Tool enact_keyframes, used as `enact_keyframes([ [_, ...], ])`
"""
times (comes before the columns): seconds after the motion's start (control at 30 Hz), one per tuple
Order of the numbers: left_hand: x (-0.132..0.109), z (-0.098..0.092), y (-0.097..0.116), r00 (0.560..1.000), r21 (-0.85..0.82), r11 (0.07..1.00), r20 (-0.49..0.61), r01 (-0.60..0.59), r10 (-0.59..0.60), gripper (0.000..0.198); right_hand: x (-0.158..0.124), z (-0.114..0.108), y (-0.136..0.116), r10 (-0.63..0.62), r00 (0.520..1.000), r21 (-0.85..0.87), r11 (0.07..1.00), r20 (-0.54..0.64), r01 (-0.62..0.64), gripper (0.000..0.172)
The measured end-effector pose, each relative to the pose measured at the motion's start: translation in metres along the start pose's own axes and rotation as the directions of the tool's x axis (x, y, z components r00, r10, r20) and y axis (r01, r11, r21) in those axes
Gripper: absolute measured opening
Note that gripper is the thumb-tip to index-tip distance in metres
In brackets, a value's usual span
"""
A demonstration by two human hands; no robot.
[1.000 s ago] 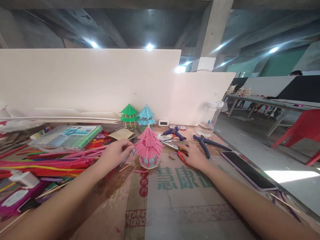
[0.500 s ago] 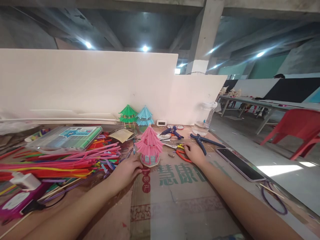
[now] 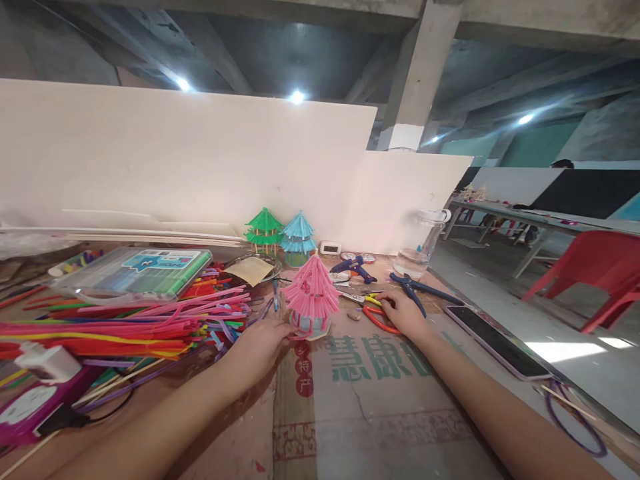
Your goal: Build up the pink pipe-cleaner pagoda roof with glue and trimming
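Observation:
A small pink pagoda model point(image 3: 312, 288) with tiered pipe-cleaner roofs stands upright on a pale base. My left hand point(image 3: 265, 340) is at the left of that base, its fingers closed against the edge. Farther right, my right hand point(image 3: 404, 315) rests with curled fingers on the handles of a pair of pliers point(image 3: 381, 321), one orange and one yellow. The pliers lie on the table, their metal jaws pointing left. Behind the pink model stand a green pagoda model point(image 3: 264, 230) and a blue one point(image 3: 299, 237).
Left lie bundled pipe cleaners point(image 3: 150, 328) and a plastic case point(image 3: 135, 273). Beyond my right hand are dark-handled cutters point(image 3: 415, 285), a glue gun point(image 3: 356, 268) and a water pitcher point(image 3: 420, 247). A phone point(image 3: 495, 340) lies at right. A white board point(image 3: 175, 160) borders the back.
The whole view has shifted, so the table things appear slightly farther right and lower. Both hands keep their places at the pink pagoda model and the pliers.

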State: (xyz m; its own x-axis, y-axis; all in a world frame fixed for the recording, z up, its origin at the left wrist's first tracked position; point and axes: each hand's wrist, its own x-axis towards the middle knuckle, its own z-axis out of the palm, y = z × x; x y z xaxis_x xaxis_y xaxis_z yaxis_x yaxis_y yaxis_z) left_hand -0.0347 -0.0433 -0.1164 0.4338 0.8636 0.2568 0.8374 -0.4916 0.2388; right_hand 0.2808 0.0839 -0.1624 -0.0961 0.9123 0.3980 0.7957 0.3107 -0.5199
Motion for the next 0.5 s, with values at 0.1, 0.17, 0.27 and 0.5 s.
enact_keyframes([
  [0.1,-0.0003,0.0047,-0.0023,0.999,0.031,0.999,-0.009,-0.044,0.045,0.028,-0.0001,-0.0016,0.0002,0.000,1.000,0.008,1.000,0.005,0.000,0.026],
  [0.17,-0.0005,0.0048,-0.0018,0.999,0.038,0.998,0.001,-0.052,0.052,0.029,-0.0004,-0.0027,0.0000,0.003,1.000,0.012,1.000,0.006,-0.003,0.026],
  [0.27,-0.0003,0.0020,-0.0002,0.998,0.039,0.997,-0.007,-0.068,0.069,0.028,-0.0012,-0.0032,0.0002,0.013,1.000,0.020,1.000,0.002,-0.013,0.026],
  [0.5,0.0009,0.0020,-0.0001,0.998,0.055,0.997,0.012,-0.060,0.060,0.029,-0.0012,-0.0043,0.0007,0.049,0.999,0.026,0.998,0.009,-0.049,0.027],
])
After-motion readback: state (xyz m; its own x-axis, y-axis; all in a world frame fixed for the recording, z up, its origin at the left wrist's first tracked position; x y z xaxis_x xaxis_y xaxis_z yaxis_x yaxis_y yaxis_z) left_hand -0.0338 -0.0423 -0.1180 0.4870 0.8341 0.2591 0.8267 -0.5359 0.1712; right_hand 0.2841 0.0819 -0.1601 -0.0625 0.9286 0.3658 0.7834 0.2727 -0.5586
